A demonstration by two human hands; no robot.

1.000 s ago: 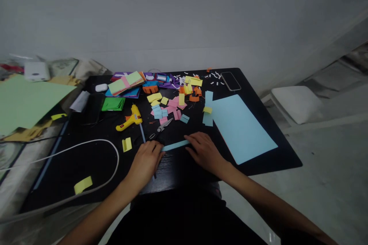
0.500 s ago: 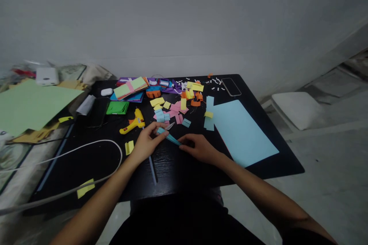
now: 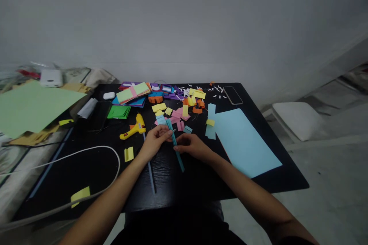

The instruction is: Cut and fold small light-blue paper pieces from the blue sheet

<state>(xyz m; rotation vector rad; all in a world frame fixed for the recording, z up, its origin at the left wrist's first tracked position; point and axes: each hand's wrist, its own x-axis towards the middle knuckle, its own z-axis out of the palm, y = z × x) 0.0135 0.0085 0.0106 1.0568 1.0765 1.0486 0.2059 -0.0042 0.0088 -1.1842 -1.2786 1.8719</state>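
Note:
A long folded light-blue paper strip [image 3: 176,148] is held just above the black table [image 3: 86,160], running from far to near. My left hand [image 3: 155,141] pinches the strip near its far end, fingers closed. My right hand [image 3: 191,146] grips it at the middle, fingers closed round it. A second thin blue strip [image 3: 150,172] lies on the table under my left wrist. Scissors are mostly hidden behind my hands.
A light-blue sheet [image 3: 244,141] lies right of my hands. A yellow glue gun [image 3: 133,129] and its white cable [image 3: 94,151] are to the left. Several small coloured paper pieces [image 3: 175,107] and a phone [image 3: 232,95] lie at the far side. A green sheet [image 3: 31,105] covers the left surface.
Both hands lifted the blue strip off the table and turned it from lying sideways to pointing far-to-near. The hands moved closer together and further from me.

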